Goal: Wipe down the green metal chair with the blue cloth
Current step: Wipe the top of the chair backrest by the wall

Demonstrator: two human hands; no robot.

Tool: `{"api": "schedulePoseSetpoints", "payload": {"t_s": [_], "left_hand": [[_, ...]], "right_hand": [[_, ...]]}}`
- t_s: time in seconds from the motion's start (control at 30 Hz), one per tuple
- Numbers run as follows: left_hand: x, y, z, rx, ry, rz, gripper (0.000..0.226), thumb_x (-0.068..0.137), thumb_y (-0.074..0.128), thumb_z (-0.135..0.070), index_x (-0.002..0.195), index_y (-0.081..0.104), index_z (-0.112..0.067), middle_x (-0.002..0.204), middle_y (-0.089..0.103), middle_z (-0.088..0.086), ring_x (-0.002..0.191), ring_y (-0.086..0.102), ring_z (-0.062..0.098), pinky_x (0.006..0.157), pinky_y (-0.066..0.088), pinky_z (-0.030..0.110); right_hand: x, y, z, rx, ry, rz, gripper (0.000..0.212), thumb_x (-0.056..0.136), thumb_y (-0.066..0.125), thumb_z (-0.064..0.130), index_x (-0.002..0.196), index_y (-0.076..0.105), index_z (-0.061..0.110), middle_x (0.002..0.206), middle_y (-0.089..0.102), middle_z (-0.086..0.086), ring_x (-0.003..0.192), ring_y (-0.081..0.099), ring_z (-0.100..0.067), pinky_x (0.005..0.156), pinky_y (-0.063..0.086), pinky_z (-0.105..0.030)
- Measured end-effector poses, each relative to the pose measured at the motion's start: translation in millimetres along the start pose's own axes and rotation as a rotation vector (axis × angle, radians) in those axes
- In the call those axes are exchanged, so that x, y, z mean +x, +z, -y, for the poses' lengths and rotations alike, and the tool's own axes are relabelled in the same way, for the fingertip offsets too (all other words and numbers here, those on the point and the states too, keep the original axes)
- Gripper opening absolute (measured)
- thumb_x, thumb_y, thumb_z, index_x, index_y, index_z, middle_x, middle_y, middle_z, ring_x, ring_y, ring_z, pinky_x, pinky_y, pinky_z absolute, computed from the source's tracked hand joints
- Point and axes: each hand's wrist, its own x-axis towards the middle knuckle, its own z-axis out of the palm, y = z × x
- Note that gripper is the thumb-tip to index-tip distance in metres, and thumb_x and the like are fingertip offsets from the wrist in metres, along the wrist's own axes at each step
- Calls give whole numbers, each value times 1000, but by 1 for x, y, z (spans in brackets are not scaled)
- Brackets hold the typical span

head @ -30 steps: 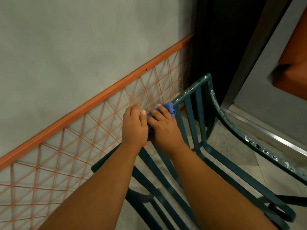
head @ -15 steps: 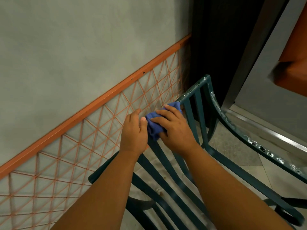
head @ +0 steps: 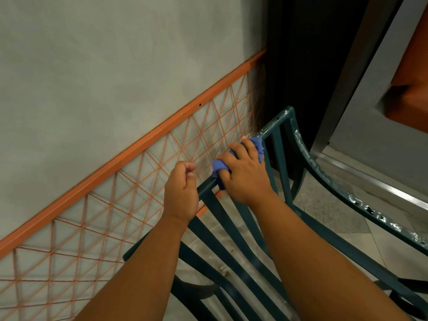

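Pressing blue cloth (head: 236, 158) bunched under right hand (head: 245, 174) onto top rail of green metal chair (head: 278, 144), close beside orange string lattice (head: 143, 195) on wall. Left hand (head: 181, 193) clenched around same rail, just beside cloth.

Both forearms are bare, no sleeves or jewellery.

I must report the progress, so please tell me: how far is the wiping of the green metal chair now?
Done: nothing can be confirmed; no wiped part looks different. In hand: the right hand presses the crumpled blue cloth around the top rail of the green metal slatted chair, while the left hand holds that rail in a closed grip. Left: probably the slats and the chipped, flaking armrest, which the cloth is not touching.
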Motion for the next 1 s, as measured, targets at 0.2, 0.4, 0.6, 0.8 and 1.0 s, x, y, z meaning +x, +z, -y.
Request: {"api": "schedulePoseSetpoints", "payload": {"t_s": [0.2,0.4,0.6,0.8,1.0], "left_hand": [[2,1,-2,-50,7,-4,19,100,37,-15,106,55,-14,102,58,-4,93,53,0,79,40,8],[4,1,0,-204,-6,-25,39,91,27,-41,106,52,-15,96,55,-11,91,53,-3,80,40,9],[4,3,2,-173,44,-23,49,87,23,-52,106,51,-17,100,56,-5,95,53,0,86,41,14],[3,2,3,-184,35,-7,42,91,26,-46,105,51,-16,94,54,-11,88,52,-7,79,40,8],[1,3,4,-188,54,-1,49,89,23,-52,107,52,-18,99,56,-7,95,54,2,84,41,10]], "right_hand": [[-4,11,34,-131,-58,0,36,84,40,41,95,67,20,107,62,-6,123,39,-35,104,26,-61],[-34,20,6,0,-313,65,40,94,44,44,133,47,35,142,43,2,142,18,-28,111,23,-56],[-16,21,33,-7,-42,37,39,88,35,44,110,63,27,127,53,-5,140,20,-30,108,20,-63],[-40,34,19,87,-227,-23,41,94,44,36,133,49,28,147,40,-3,146,8,-29,114,20,-56],[-23,28,8,296,50,-125,41,96,41,32,135,50,27,159,15,-3,146,-14,-21,113,15,-48]]}}
